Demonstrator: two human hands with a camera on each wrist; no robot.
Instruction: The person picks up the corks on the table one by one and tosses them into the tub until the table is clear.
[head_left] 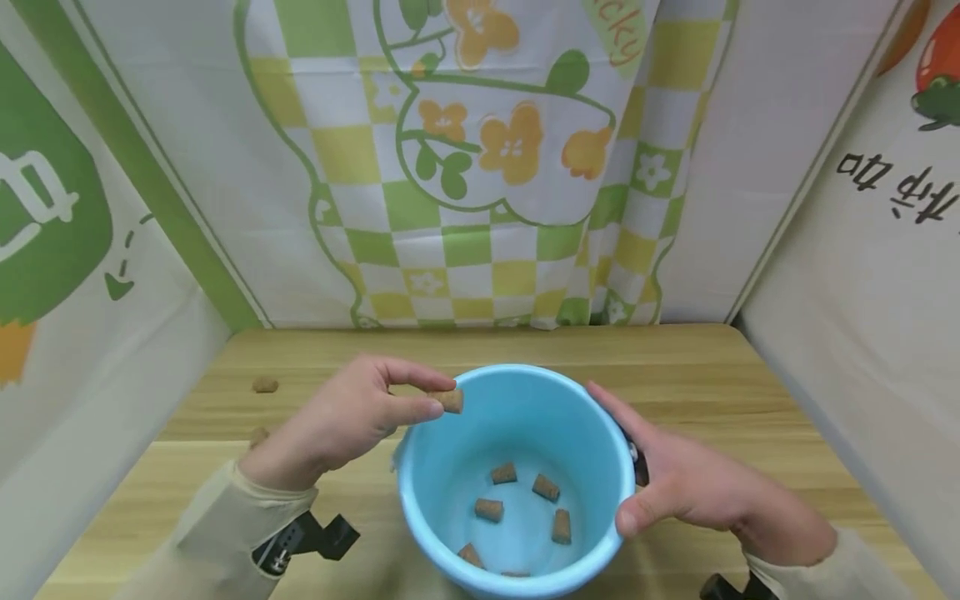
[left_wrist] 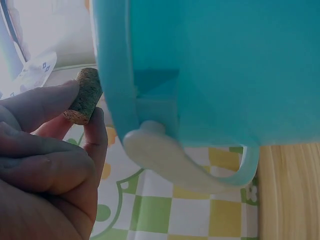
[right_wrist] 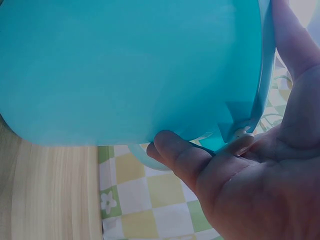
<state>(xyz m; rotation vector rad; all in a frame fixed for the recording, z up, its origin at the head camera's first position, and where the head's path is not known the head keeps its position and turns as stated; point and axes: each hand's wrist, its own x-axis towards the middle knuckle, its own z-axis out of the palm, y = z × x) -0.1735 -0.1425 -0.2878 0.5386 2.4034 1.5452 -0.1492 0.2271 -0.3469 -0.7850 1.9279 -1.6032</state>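
A light blue bucket point(head_left: 517, 421) stands on the wooden table, its mouth facing up. My left hand point(head_left: 358, 414) pinches a cork point(head_left: 451, 401) between thumb and fingers at the bucket's left rim. The left wrist view shows that cork point(left_wrist: 86, 97) close beside the blue wall. With my right hand point(head_left: 678, 475) I grip the bucket's right side, thumb at the rim and fingers against the outer wall point(right_wrist: 125, 75). Inside, several corks point(head_left: 489, 510) lie scattered on the bottom; the near rim partly hides one.
Two more cork pieces lie on the table left of the bucket: one farther back point(head_left: 265, 384), another point(head_left: 258, 437) partly behind my left wrist. A pale handle point(left_wrist: 170, 165) hangs from the bucket's side. A checkered cloth point(head_left: 480, 250) hangs behind the table, with printed walls at both sides.
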